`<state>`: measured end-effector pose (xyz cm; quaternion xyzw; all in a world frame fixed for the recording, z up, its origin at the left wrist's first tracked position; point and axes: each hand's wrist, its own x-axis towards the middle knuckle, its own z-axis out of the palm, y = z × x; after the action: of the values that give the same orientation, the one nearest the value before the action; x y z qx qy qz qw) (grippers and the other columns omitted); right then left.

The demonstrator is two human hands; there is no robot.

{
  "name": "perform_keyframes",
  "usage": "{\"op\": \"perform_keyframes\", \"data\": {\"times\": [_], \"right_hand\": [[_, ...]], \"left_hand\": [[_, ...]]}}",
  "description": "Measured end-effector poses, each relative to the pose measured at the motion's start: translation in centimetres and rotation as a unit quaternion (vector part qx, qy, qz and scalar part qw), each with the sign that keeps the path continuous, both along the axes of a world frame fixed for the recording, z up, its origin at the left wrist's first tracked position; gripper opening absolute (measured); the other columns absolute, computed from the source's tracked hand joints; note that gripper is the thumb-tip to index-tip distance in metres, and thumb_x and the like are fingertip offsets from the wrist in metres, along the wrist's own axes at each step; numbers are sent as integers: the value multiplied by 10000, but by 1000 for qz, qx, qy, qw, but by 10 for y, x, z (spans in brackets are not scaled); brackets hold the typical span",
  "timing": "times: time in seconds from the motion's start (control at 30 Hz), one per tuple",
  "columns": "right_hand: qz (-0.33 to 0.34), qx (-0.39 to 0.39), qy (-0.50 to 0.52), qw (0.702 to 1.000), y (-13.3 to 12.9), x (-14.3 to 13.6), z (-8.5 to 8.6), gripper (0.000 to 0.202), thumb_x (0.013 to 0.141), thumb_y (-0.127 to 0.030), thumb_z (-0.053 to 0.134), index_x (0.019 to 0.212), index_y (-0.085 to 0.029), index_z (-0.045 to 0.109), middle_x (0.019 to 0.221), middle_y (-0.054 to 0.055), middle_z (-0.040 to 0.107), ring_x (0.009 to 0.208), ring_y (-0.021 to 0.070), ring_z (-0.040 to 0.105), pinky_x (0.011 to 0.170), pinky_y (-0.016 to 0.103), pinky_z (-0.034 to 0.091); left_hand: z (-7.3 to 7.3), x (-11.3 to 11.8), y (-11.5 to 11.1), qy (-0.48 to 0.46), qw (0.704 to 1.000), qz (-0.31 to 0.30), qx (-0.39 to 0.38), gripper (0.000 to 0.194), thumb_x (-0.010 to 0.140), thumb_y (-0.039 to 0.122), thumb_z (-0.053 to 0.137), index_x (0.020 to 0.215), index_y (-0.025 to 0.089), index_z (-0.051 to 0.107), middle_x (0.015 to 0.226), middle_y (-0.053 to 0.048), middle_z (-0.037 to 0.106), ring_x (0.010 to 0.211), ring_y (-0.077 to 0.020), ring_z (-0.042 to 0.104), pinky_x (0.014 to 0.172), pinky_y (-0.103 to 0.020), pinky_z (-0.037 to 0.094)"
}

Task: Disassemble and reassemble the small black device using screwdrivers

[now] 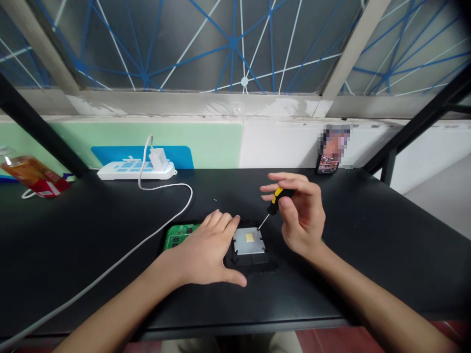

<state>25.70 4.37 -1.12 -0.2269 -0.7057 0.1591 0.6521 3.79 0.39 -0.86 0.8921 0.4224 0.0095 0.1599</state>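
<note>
My right hand [303,211] grips a black-and-yellow screwdriver [278,198], its thin shaft slanting down to the left. The tip meets the upper right corner of a silver metal plate [243,245] with a small yellowish square on it. That plate sits in a black plastic housing [253,261]. Across the housing and a green circuit board [177,235] to its left lies my left hand [206,247], palm down, with the thumb stretched toward the front edge. It covers part of the board and the housing's left side.
A white power strip [128,170] with a plugged-in charger [159,159] stands at the back; its white cable [147,243] crosses the table's left half. A tilted drink bottle [35,175] is at far left. A phone [331,152] leans on the back wall.
</note>
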Motion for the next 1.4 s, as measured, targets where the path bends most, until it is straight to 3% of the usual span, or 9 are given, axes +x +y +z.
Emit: {"op": "perform_keyframes", "data": {"times": [0.13, 0.33, 0.53, 0.67, 0.8, 0.93, 1.13, 1.27, 1.4], "right_hand": [[-49, 13, -7, 999, 5, 4, -2, 261, 923, -250, 658, 1174, -297, 609, 1147, 51, 540, 850, 167, 674, 647, 350, 612], [-90, 8, -18, 996, 3, 7, 1, 296, 877, -175, 721, 1138, -292, 649, 1004, 20, 573, 808, 160, 674, 631, 331, 603], [-32, -29, -16, 999, -5, 7, 1, 338, 1009, -220, 511, 1332, -303, 565, 1083, 39, 695, 845, 167, 726, 701, 361, 615], [-8, -22, -13, 1000, -6, 7, 0, 305, 1034, -219, 443, 1294, -277, 592, 1106, 52, 712, 854, 172, 735, 692, 356, 606], [13, -15, -14, 1000, -4, 5, -1, 312, 999, -226, 522, 1298, -297, 576, 1166, 55, 617, 841, 164, 718, 677, 352, 609], [-14, -11, -29, 999, -1, 5, -3, 383, 952, -232, 608, 1318, -331, 556, 1177, 47, 500, 825, 144, 689, 648, 332, 615], [-80, -7, -47, 996, -1, 5, -4, 485, 878, -182, 721, 1306, -351, 571, 1043, 27, 551, 773, 156, 656, 641, 350, 599], [-47, -56, -26, 997, -5, 5, -1, 457, 984, -206, 565, 1412, -332, 469, 1058, 34, 647, 820, 164, 706, 717, 375, 629], [-12, -49, -40, 998, -8, 6, 1, 337, 1045, -254, 419, 1365, -305, 513, 1143, 51, 693, 891, 170, 727, 731, 377, 626]], "left_hand": [[1, 0, 0, 4, 1000, -1, -6, 1216, 751, 812, 659, 1597, 58, 219, 1545, -247, 391, 1483, -461, 270, 1224, -581, 208], [3, 1, 0, 6, 1000, 0, -4, 1190, 749, 813, 654, 1597, 92, 232, 1526, -228, 418, 1461, -464, 301, 1195, -596, 251], [4, 2, 0, 4, 1000, 0, -5, 1210, 741, 828, 648, 1593, 74, 238, 1523, -233, 416, 1452, -453, 312, 1203, -584, 246], [3, 1, 0, -2, 1000, -1, -3, 1205, 738, 828, 649, 1590, 75, 248, 1503, -229, 432, 1441, -455, 324, 1197, -592, 253], [1, 0, 1, -5, 1000, -5, 11, 1181, 739, 829, 647, 1583, 96, 268, 1478, -216, 453, 1424, -446, 354, 1199, -592, 248], [-1, 1, 0, -10, 1000, -5, 18, 1202, 730, 826, 663, 1578, 72, 269, 1476, -223, 447, 1424, -445, 350, 1208, -570, 243], [2, 2, 0, -7, 1000, -5, 7, 1207, 736, 822, 662, 1584, 64, 257, 1465, -213, 457, 1415, -439, 356, 1202, -583, 245], [2, 1, 0, -4, 1000, -2, 2, 1217, 733, 819, 670, 1588, 61, 250, 1469, -215, 453, 1418, -440, 348, 1203, -575, 248], [-1, 0, 0, -7, 1000, -4, 5, 1207, 736, 831, 651, 1590, 80, 251, 1487, -211, 438, 1429, -440, 332, 1202, -584, 243]]}}
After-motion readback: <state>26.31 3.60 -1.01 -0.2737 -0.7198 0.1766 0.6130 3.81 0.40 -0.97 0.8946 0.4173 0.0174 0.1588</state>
